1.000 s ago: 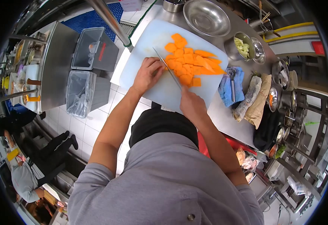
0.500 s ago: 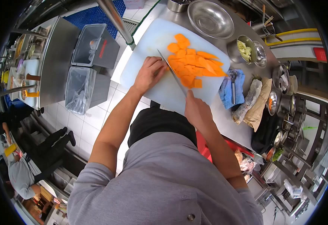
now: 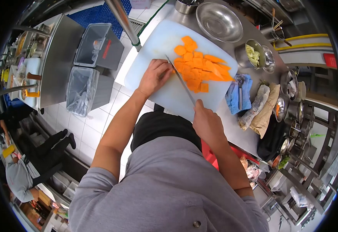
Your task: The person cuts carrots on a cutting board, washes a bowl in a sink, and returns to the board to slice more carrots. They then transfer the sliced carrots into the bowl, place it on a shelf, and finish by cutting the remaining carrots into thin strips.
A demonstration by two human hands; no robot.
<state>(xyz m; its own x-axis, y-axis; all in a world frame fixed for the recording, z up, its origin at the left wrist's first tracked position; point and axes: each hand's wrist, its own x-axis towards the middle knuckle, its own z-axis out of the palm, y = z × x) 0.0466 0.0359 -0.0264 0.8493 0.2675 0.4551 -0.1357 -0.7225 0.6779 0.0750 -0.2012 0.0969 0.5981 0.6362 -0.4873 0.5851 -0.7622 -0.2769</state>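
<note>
My right hand (image 3: 208, 123) grips the handle of a kitchen knife (image 3: 181, 82). The long blade points up and left across the white cutting board (image 3: 146, 42). Beside the blade's tip, my left hand (image 3: 153, 77) rests on the board with its fingers curled down on a piece of carrot, mostly hidden under them. To the right of the blade lies a spread of cut carrot pieces (image 3: 198, 63), some chunky and some long wedges.
Beyond the board stand a perforated metal bowl (image 3: 219, 22) and a pot of pale cut vegetables (image 3: 253, 55). A peeler-like tool (image 3: 240, 92) lies on a blue cloth (image 3: 247, 98) at right. Grey bins (image 3: 82, 91) are at left; another person (image 3: 20, 179) works further left.
My right hand and the knife handle have shifted slightly down and right, drawing the blade back a little. My left hand stays in nearly the same place.
</note>
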